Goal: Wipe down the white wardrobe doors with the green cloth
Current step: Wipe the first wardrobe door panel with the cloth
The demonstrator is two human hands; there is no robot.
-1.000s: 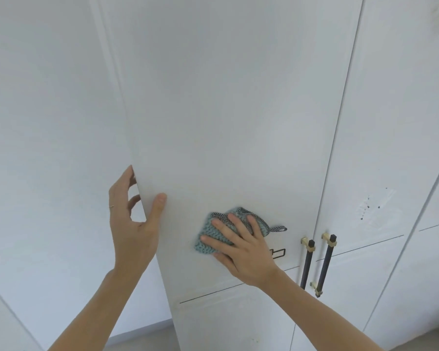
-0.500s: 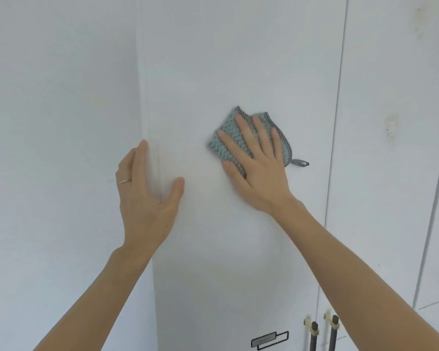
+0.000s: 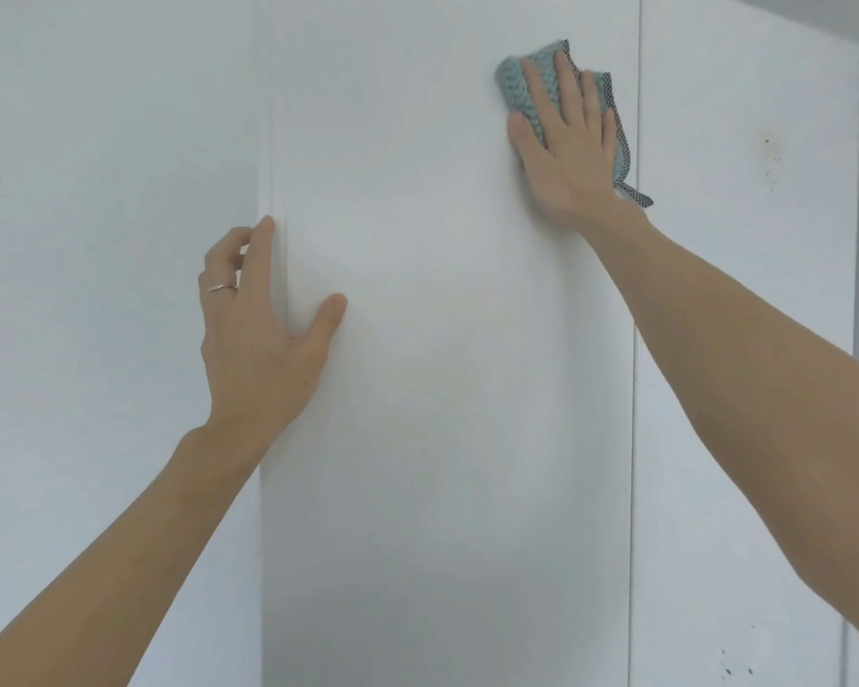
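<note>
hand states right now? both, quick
Left hand: grips the left edge of the white wardrobe door, thumb on its front, fingers curled round the edge.
Right hand: open, flat fingers pressing the green knitted cloth against that door.

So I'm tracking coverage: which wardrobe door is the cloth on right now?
The door nearest the wall, whose outer edge the left hand holds. The right hand presses the green cloth flat near its top; the neighbouring door is untouched and speckled.
</note>
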